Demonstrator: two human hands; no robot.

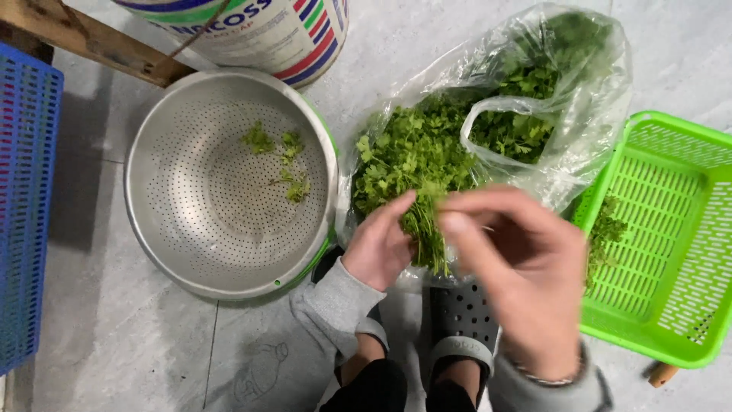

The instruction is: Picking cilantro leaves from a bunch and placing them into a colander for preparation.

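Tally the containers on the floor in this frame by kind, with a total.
Metal colander: 1
Green plastic basket: 1
Blue plastic crate: 1
Clear plastic bag of leafy herbs: 1
Striped bucket: 1
Total: 5

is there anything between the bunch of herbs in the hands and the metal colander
Nothing visible. The left hand grips the herb bunch, with the right hand touching it. The metal colander sits right beside them on the floor, open-topped, holding only a few green sprigs.
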